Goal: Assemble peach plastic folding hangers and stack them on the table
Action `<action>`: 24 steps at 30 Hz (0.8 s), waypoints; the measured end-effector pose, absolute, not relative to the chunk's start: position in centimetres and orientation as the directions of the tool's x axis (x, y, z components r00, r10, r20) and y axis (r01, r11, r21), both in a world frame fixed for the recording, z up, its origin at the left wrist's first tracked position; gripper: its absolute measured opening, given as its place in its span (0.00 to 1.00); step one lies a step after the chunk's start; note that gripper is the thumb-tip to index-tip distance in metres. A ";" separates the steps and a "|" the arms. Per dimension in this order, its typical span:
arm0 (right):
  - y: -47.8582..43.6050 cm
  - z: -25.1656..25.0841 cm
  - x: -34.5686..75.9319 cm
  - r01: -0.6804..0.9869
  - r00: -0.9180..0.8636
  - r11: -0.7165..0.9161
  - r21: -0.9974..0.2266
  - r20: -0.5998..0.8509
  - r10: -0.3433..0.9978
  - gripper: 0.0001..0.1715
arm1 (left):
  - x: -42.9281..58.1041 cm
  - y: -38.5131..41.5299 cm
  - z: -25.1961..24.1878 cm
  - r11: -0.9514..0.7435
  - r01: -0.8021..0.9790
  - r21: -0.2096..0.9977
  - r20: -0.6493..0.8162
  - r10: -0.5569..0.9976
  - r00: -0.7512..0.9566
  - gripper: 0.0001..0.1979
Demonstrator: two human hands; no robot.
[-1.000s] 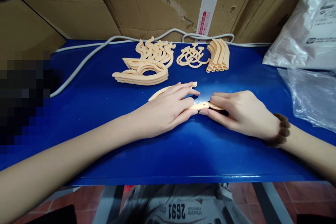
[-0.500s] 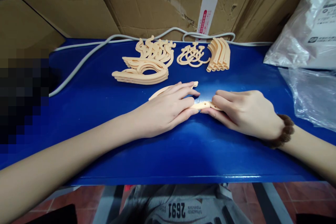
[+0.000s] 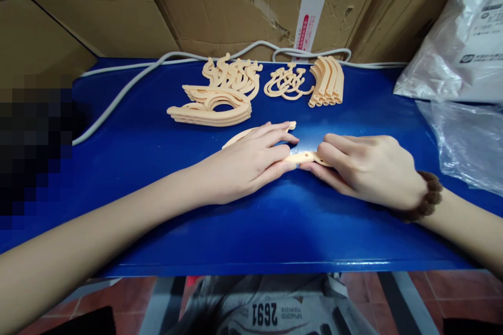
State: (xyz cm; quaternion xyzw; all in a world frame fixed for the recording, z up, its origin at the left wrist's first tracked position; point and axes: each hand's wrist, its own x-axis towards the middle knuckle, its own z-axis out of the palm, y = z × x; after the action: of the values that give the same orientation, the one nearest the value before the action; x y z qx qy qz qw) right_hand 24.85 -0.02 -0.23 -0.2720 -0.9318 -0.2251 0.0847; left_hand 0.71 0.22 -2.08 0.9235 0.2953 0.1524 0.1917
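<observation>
My left hand [image 3: 251, 162] lies over a beige plastic hanger part [image 3: 302, 157] with a small hole, pinching it between thumb and forefinger. Its other fingers stretch over a curved beige piece [image 3: 238, 137], which shows on both sides of them. My right hand [image 3: 365, 167] is closed around a second hanger part [image 3: 321, 159], whose end meets the first one between my hands. Most of that second part is hidden in my fingers. Both hands are low over the blue table.
Behind my hands on the blue table [image 3: 251, 241] lie stacked hanger arms [image 3: 212, 116], wavy pieces [image 3: 236, 76], hooks [image 3: 288, 84] and curved tubes [image 3: 328, 81]. A white cable [image 3: 126, 102] runs along the back before cardboard boxes [image 3: 243, 5]. Plastic bags [image 3: 444, 47] sit at right.
Hardly anything differs. Both hands hold the same place and grip, and the parts between them still meet end to end.
</observation>
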 end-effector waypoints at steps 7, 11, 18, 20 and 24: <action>0.0 -0.3 24.9 0.500 -0.865 0.746 0.440 0.303 0.401 0.26 | 0.7 0.2 -2.1 -0.751 0.482 0.451 0.168 0.602 0.781 0.16; -0.2 -0.2 24.8 0.491 -0.869 0.750 0.444 0.305 0.389 0.25 | 0.8 0.3 -2.1 -0.753 0.475 0.455 0.172 0.598 0.783 0.16; -0.1 0.0 24.9 0.472 -0.878 0.784 0.404 0.301 0.373 0.27 | 0.7 0.2 -1.9 -0.751 0.466 0.468 0.170 0.594 0.786 0.14; 0.0 0.0 25.1 0.443 -0.889 0.816 0.370 0.301 0.346 0.27 | 0.6 0.1 -1.9 -0.753 0.443 0.487 0.167 0.578 0.799 0.13; 0.3 -0.1 25.4 0.366 -0.913 0.896 0.251 0.282 0.294 0.30 | 0.6 0.1 -2.2 -0.725 0.453 0.519 0.176 0.609 0.773 0.13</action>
State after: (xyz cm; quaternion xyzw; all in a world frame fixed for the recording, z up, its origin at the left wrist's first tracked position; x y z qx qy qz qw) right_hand 25.42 0.32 -0.12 -0.1707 -0.9664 -0.1508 0.1192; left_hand 0.55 0.07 -2.19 0.9130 0.2909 0.1696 0.2302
